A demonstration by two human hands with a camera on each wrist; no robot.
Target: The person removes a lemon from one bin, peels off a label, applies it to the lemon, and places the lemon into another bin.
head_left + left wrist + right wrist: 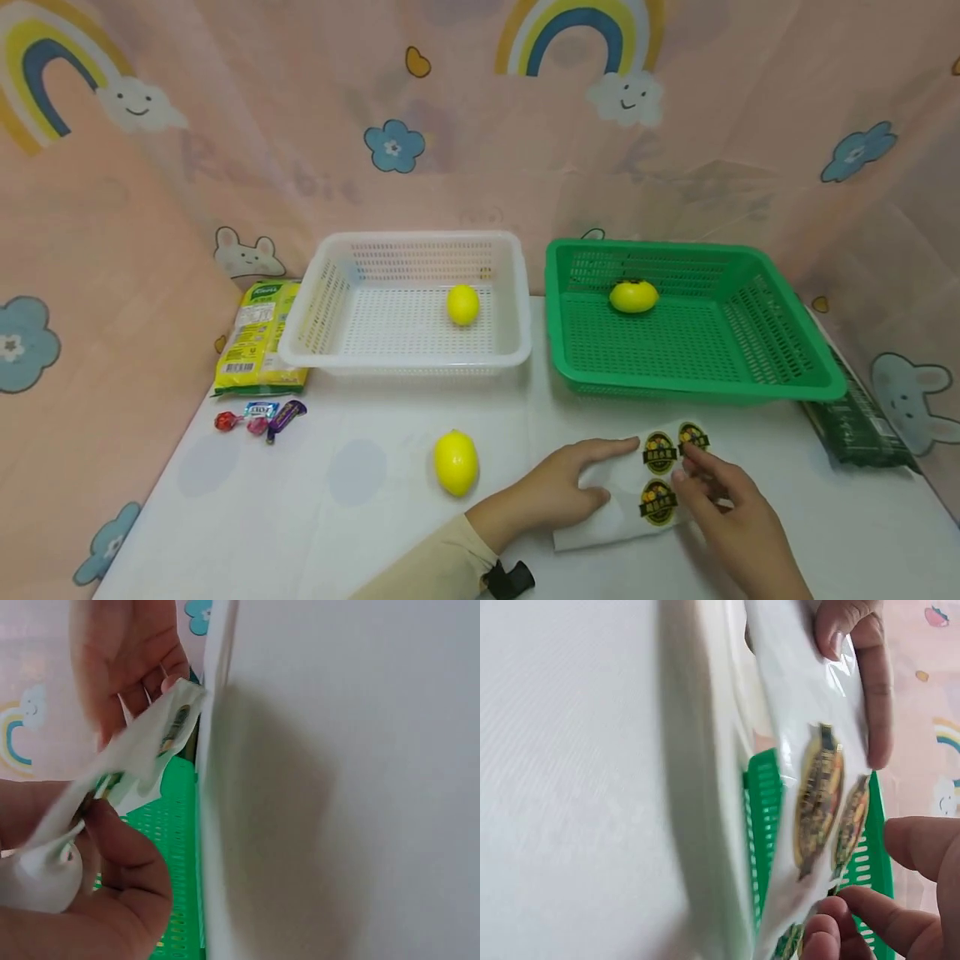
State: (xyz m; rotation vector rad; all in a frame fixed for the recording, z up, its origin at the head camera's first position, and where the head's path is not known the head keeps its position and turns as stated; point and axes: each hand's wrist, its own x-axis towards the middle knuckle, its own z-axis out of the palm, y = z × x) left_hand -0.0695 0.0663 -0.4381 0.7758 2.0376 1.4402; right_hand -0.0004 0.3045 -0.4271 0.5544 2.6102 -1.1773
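A white sticker sheet (600, 521) bears several round black-and-gold labels. My left hand (551, 492) grips its left part, thumb on the front face and index finger stretched along the top edge. At the sheet's right end is my right hand (738, 517), fingers bent, with fingertips at the top right sticker (693, 435). The right wrist view shows a large sticker (819, 802) on the tilted sheet and right fingertips at its edge. A yellow lemon (456, 463) lies on the table left of my left hand.
A white basket (405, 361) and a green basket (697, 387) stand at the back, each with one lemon inside. The lemon (634, 298) in the green one carries a dark mark. At left are a yellow packet (258, 342) and candies (285, 419); at right, a dark green packet (862, 429).
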